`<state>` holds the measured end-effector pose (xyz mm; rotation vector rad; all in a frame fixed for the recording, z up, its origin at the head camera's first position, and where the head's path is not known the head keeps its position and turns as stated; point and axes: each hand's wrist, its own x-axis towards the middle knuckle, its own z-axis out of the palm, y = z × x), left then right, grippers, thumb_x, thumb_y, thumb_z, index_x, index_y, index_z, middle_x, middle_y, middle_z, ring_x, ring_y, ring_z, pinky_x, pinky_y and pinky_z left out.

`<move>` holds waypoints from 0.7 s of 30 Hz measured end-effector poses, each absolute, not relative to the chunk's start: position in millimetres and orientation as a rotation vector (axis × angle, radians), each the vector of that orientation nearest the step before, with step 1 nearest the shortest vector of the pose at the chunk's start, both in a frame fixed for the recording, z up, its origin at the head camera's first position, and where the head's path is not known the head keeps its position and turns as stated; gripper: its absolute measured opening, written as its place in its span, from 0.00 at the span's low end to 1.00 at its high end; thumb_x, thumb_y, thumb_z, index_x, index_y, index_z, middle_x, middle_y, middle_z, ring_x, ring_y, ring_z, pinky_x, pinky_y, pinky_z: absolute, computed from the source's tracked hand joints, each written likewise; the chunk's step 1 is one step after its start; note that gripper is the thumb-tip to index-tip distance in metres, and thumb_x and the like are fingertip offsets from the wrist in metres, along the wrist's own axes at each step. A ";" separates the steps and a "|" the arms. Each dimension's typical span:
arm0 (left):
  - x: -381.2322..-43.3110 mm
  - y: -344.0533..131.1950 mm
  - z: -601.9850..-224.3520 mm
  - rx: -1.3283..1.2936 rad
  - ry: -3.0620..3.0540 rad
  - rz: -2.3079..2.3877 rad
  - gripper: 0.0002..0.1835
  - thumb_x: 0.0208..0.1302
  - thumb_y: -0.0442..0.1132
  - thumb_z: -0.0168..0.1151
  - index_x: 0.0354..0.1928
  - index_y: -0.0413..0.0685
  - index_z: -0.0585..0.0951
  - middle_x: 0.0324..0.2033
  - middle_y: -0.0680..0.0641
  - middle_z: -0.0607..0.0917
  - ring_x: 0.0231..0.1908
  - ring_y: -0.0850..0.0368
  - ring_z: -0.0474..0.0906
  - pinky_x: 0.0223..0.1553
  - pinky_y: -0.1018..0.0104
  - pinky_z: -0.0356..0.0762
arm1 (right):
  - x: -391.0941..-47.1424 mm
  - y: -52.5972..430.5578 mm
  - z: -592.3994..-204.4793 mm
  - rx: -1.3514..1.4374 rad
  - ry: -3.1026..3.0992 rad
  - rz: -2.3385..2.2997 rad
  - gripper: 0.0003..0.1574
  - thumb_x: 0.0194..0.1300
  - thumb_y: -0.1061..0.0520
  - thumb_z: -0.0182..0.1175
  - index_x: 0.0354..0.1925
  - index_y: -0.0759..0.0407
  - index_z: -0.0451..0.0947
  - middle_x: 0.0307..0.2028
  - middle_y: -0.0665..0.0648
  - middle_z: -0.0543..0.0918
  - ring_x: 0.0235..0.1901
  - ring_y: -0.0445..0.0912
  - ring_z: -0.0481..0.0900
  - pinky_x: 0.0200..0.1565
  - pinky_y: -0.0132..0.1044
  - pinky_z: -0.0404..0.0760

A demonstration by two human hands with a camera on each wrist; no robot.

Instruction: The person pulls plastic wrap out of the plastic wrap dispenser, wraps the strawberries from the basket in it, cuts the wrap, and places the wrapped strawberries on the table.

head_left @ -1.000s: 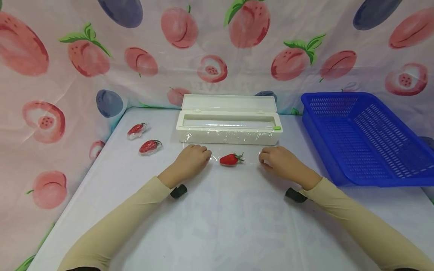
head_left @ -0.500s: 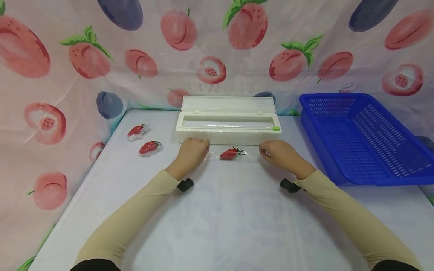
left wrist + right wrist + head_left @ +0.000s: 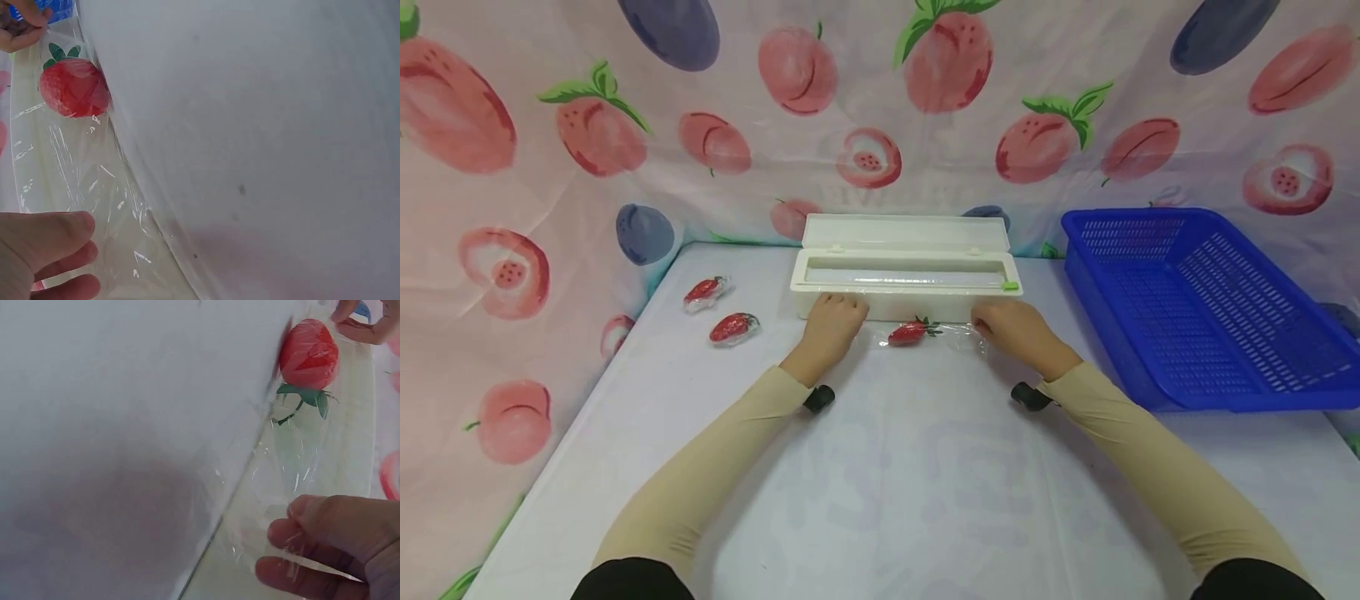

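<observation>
A red strawberry (image 3: 907,334) with green leaves lies between the hands, in front of the white cling film box (image 3: 906,306). Clear cling film (image 3: 299,447) covers it and stretches out to both sides, wrinkled and shiny. My left hand (image 3: 833,323) holds the film to the left of the strawberry, fingers curled, close to the box front. On the other side my right hand (image 3: 1018,329) pinches the film between thumb and fingers, with film over the fingertips in the right wrist view. From the left wrist, the strawberry (image 3: 74,87) shows under the film.
Two wrapped strawberries, one farther back (image 3: 703,291) and one nearer (image 3: 733,328), lie at the left. The box lid (image 3: 906,232) stands raised, and a green slider (image 3: 1011,286) sits at its right end. A blue basket (image 3: 1183,400) stands at the right. Fruit-printed cloth (image 3: 820,167) hangs behind.
Both hands have moved forward, away from the body and up to the box front. The strawberry has shifted back slightly with the film, which is now folded over it.
</observation>
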<state>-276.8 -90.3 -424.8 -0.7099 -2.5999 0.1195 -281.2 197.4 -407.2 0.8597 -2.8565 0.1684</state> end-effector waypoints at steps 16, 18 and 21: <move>-279.5 -81.1 -418.8 -0.930 -2.620 0.217 0.05 0.55 0.31 0.62 0.28 0.48 0.85 0.33 0.49 0.81 0.39 0.52 0.76 0.45 0.60 0.73 | -267.2 204.0 -400.4 0.966 -2.729 0.257 0.04 0.54 0.67 0.64 0.28 0.59 0.80 0.26 0.55 0.84 0.27 0.47 0.80 0.31 0.40 0.79; -277.6 -80.2 -419.1 -0.971 -2.634 0.244 0.05 0.54 0.32 0.63 0.26 0.49 0.86 0.33 0.50 0.81 0.40 0.53 0.75 0.45 0.60 0.72 | -265.8 203.9 -401.5 0.992 -2.732 0.236 0.04 0.54 0.67 0.64 0.28 0.59 0.80 0.26 0.54 0.84 0.27 0.47 0.80 0.31 0.40 0.79; -273.0 -78.2 -416.8 -0.978 -2.686 0.155 0.05 0.52 0.32 0.65 0.23 0.49 0.85 0.32 0.51 0.81 0.40 0.53 0.74 0.45 0.61 0.70 | -261.6 204.6 -401.5 1.052 -2.742 0.193 0.05 0.53 0.67 0.64 0.27 0.58 0.80 0.26 0.54 0.83 0.27 0.46 0.80 0.31 0.40 0.79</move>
